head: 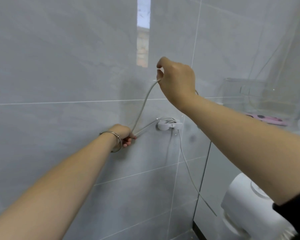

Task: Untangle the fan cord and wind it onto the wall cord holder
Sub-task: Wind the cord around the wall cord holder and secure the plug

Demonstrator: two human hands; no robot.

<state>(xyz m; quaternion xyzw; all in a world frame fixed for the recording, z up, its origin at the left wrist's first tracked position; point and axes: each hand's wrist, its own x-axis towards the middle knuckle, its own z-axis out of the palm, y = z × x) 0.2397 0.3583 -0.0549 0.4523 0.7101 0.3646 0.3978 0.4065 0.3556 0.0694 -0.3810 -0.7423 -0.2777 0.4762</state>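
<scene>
A white cord holder [169,125] is stuck to the grey tiled wall, with a turn of the pale grey fan cord [144,104] around it. My left hand [124,134], a bangle on its wrist, grips the cord just left of the holder. From there the cord rises in a long loop to my right hand [177,78], which pinches it above the holder. Another strand hangs down from the holder toward the white fan [246,210] at the lower right.
Grey wall tiles fill the view, with a narrow window slit [143,32] at the top. A clear shelf [260,97] with a pink item [267,119] sits to the right, and a dark vertical edge [203,179] runs below it.
</scene>
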